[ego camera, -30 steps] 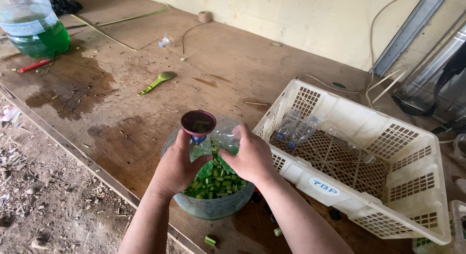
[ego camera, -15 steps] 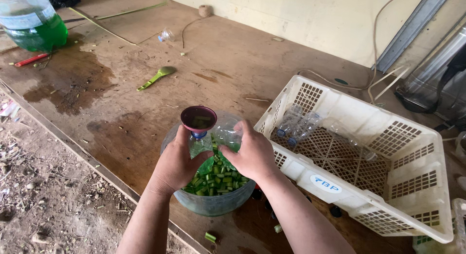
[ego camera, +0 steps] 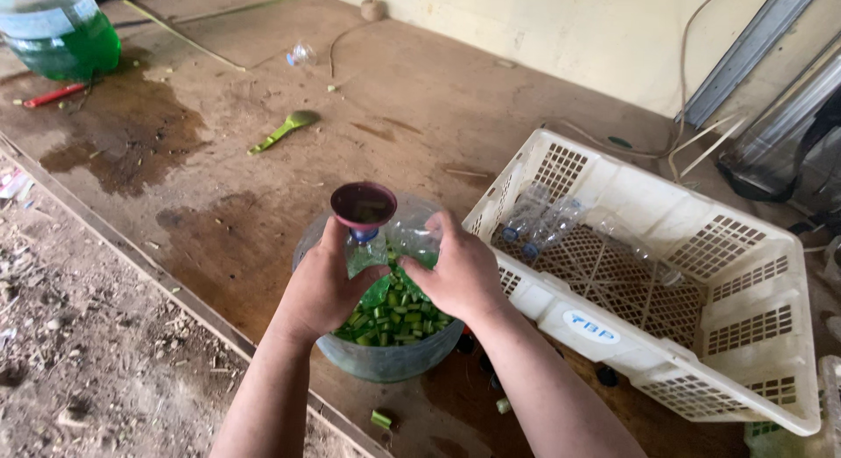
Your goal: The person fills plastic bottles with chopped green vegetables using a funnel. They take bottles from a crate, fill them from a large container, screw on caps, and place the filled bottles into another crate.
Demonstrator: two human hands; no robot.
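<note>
A clear plastic bottle (ego camera: 385,257), partly filled with green pieces, is held upright between both hands above a round bowl (ego camera: 385,357) of chopped green stalks (ego camera: 394,318). The left hand (ego camera: 320,287) is closed in a grip around the bottle's upper part, just under a maroon funnel (ego camera: 363,204) seated in its neck. The right hand (ego camera: 460,274) is pressed against the bottle's other side, its fingers curled on it. Just to the right of the right-hand grip, a white perforated crate (ego camera: 666,335) with empty clear bottles (ego camera: 539,217) inside is seen on the wooden bench (ego camera: 420,108). Well beyond the left-hand grip lies a green spoon (ego camera: 285,130); farther off, a large jug of green liquid (ego camera: 57,33) is seen.
</note>
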